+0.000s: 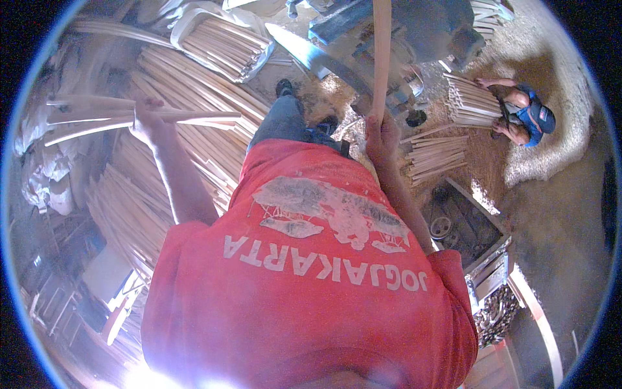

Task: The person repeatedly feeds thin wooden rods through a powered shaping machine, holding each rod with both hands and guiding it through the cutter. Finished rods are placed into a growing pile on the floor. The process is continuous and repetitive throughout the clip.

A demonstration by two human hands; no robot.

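On the left, my left hand (150, 123) is closed around a few pale wooden sticks (91, 120), which lie sideways across it over a large stack of similar sticks (194, 84). My right hand (382, 139) grips the near end of one long, flat wooden strip (381, 58). That strip points away from me, toward a blue machine (427, 26), and passes in front of it. Whether its far end touches anything cannot be seen, as it runs out of the picture.
A crouching person (534, 120) at the right handles a bundle of sticks (476, 100). Nearer lies another stick pile (437, 159), beside a dark open-topped box (463, 223) with a wheel. A white sack of sticks (223, 45) stands far left; sawdust (557, 149) covers the floor at right.
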